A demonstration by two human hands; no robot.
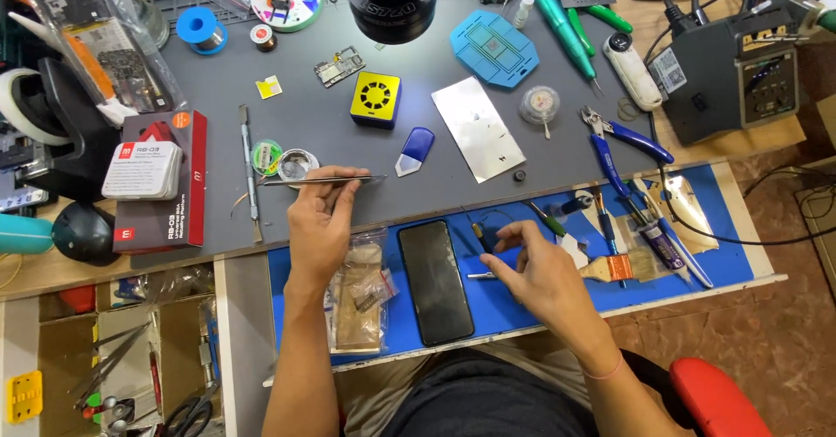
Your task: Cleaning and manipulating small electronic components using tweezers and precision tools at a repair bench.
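Observation:
My left hand [320, 224] grips thin metal tweezers [366, 178], which lie level over the grey work mat [418, 176] with their tips pointing left towards a small round tin [298, 164]. My right hand [533, 267] rests on the blue tray [505, 306], fingers curled around a slim metal tool [479, 275] next to a black smartphone [435, 282] lying flat. A clear plastic bag [359, 298] with small parts lies between my hands, just left of the phone.
On the mat are a yellow square fan [375, 98], a metal plate [478, 129], a blue pry tool [415, 150], a circuit board [339, 65] and a solder spool [202, 28]. Blue pliers [620, 141], a brush [620, 266] and a soldering station [740, 71] sit right. A red box [161, 180] lies left.

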